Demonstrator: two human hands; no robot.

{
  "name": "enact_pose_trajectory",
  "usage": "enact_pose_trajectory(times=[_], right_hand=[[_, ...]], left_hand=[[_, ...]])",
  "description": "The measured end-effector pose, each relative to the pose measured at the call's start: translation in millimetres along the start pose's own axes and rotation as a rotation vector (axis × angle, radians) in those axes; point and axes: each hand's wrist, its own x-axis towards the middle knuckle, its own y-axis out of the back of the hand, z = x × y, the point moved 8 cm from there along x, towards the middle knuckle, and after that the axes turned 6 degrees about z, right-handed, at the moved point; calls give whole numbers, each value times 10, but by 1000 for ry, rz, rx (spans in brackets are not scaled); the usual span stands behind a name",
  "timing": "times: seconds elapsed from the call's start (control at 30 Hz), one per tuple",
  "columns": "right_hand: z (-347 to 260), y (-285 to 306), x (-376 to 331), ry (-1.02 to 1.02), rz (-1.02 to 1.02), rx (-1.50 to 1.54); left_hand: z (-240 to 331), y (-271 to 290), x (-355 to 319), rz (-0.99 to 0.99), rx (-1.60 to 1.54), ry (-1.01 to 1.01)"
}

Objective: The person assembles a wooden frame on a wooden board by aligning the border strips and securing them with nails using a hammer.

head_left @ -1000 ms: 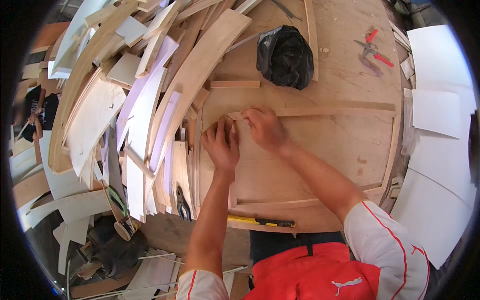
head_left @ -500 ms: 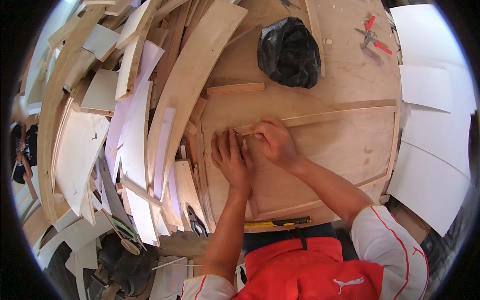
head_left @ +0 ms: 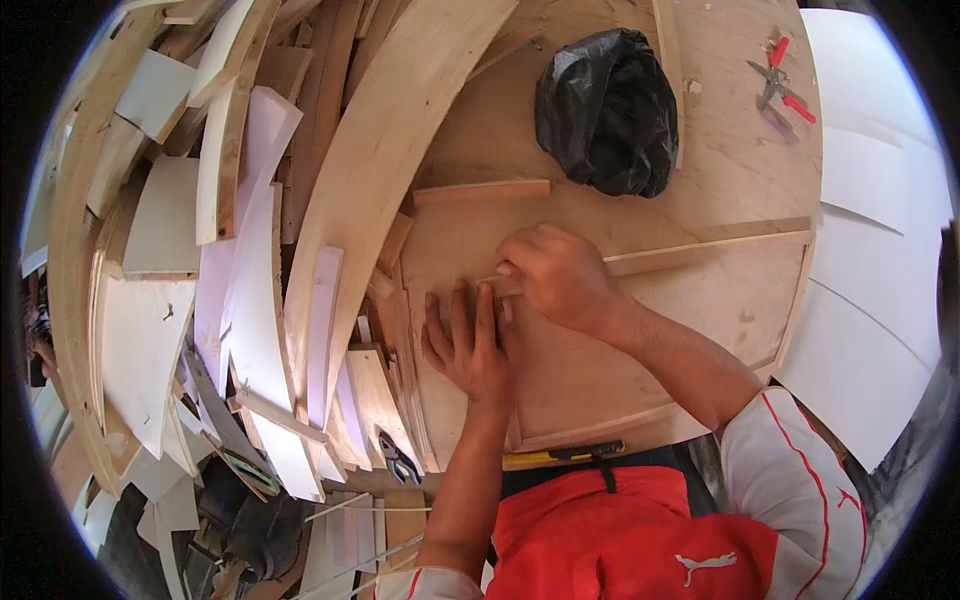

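Fingers [head_left: 520, 272] of the right hand [head_left: 560, 275] curl closed around the near end of a thin wooden strip [head_left: 700, 250], pinching it against the plywood panel [head_left: 640, 340] beneath. Just beside it, the left hand [head_left: 468, 340] lies palm-down with its fingers [head_left: 462, 310] stretched out flat and gripping nothing, pressing on the panel's left edge and touching the right hand at the fingertips. The strip runs from the hands off to the right across the panel, lying along its upper part. The panel rests on a round-edged plywood worktop [head_left: 740, 150], close to the person's red shirt [head_left: 620, 540].

A short wood offcut [head_left: 480, 192] lies just above the hands. Farther up sits a crumpled black plastic bag [head_left: 608, 110], and well apart at the upper right lie red-handled pliers [head_left: 780, 80]. A yellow-handled tool [head_left: 560, 455] lies along the worktop's near edge, touching the panel's lower rim. To the left, a heap of curved plywood offcuts [head_left: 250, 270] is piled high, with a second pair of pliers [head_left: 400, 462] among them near the left forearm. White sheets [head_left: 870, 250] lie to the right of the worktop.
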Motion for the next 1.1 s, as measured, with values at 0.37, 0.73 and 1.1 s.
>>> enact_pose_trajectory(times=[0.37, 0.73, 1.1], right_hand=[[0, -182, 170, 63, -220, -58], [-34, -226, 174, 39, -205, -94], [-82, -246, 167, 51, -198, -151]], left_hand=[[-12, -13, 10, -67, -19, 27], [-26, -3, 2, -66, -47, 47], [-5, 1, 11, -78, -37, -2]])
